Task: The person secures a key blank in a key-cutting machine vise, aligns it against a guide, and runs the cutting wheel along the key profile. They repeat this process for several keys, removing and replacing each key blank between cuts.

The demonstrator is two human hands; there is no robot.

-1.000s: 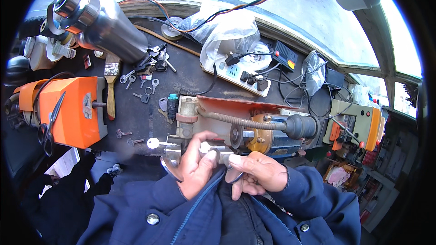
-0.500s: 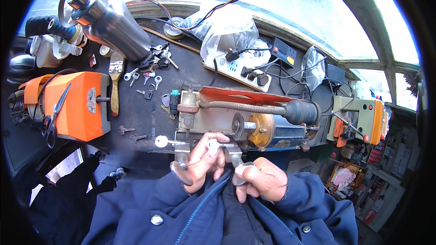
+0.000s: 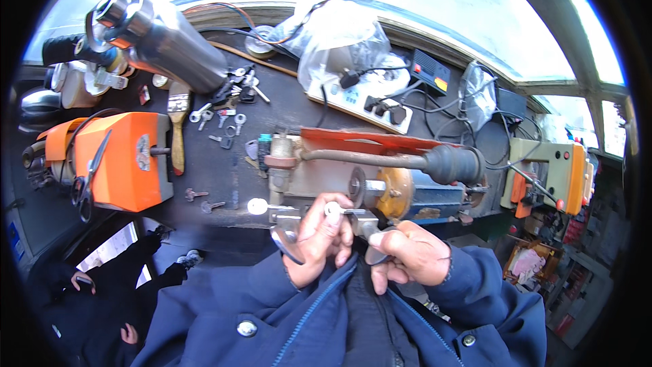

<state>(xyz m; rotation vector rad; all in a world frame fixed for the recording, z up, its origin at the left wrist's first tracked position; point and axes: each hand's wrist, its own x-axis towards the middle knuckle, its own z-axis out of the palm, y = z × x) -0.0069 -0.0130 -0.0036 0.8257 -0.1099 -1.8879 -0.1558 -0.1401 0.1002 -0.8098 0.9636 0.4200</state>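
My left hand [image 3: 318, 239] is closed in a pinch on the round head of a key [image 3: 332, 209], whose blade lies along the right clamp of a key-cutting machine. My right hand [image 3: 415, 253] grips the metal wing knob [image 3: 377, 247] below that clamp. Left of my hands, a second key [image 3: 257, 206] with a bright round head sits in the left clamp [image 3: 288, 216]. That clamp's own wing knob [image 3: 288, 243] rests beside my left hand. Just beyond the clamps are the machine's cutting wheel [image 3: 357, 187] and blue motor [image 3: 435, 190].
An orange machine [image 3: 122, 163] with black scissors [image 3: 87, 187] stands left. Further back are a brush [image 3: 178, 122], loose keys [image 3: 234, 92], a steel bottle [image 3: 176, 47] and a power strip [image 3: 360, 105] with cords. Another person's hand [image 3: 83, 280] holds a dark object at lower left.
My view has shifted slightly, so the bench and both hands appear a little further right. Both hands keep their grips. Another person's hands have come into view at lower left.
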